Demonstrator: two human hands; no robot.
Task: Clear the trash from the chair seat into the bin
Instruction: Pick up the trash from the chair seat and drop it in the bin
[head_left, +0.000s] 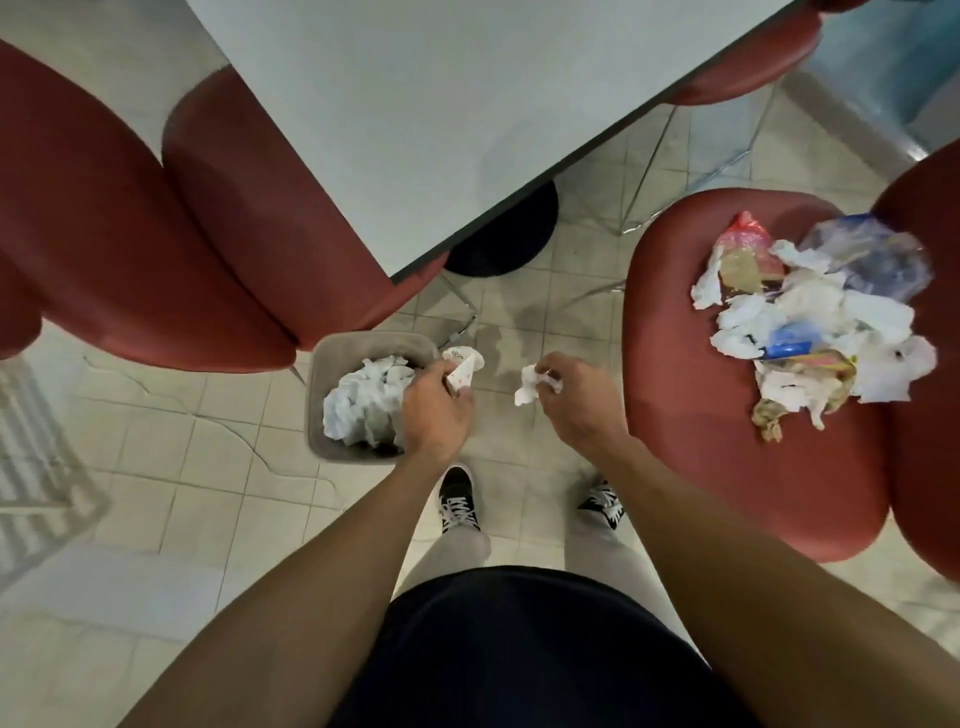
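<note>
A pile of trash (815, 317), made of crumpled tissues, plastic bags and wrappers, lies on the red chair seat (727, 415) at the right. A small grey bin (332, 441) stands on the floor left of centre, with crumpled white paper (363, 405) inside. My left hand (436, 410) hovers over the bin's right edge, shut on a crumpled paper cup (465, 371) with red marks. My right hand (576, 400) is between the bin and the chair, shut on a white tissue (530, 387).
A white table (441, 114) on a black round base (509, 234) fills the top. Red chairs (156, 234) stand at the left beside the bin, another at the top right. My black shoes (457, 499) stand on the tiled floor. A white slatted object (36, 457) is at far left.
</note>
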